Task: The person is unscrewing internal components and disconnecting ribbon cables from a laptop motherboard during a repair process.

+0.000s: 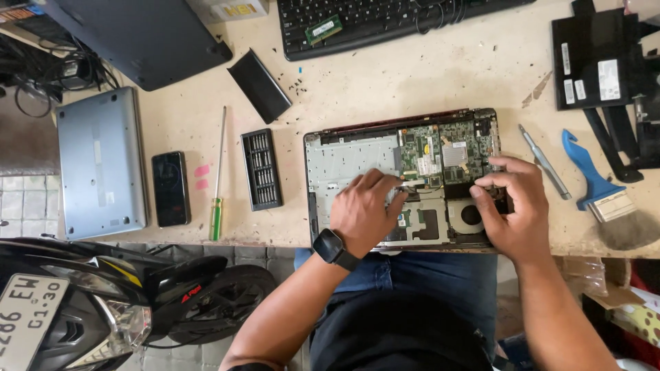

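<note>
Head view: the opened laptop lies at the table's near edge. The left hand presses curled fingers on its board; the right hand pinches something at its right edge. White labels mark the black part at far right; two pink tabs lie beside the phone.

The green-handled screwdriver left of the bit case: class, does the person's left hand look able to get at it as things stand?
Probably yes. The left hand rests on the opened laptop, and the green-handled screwdriver lies uncovered on the table; only the flat bit case lies between.
</note>
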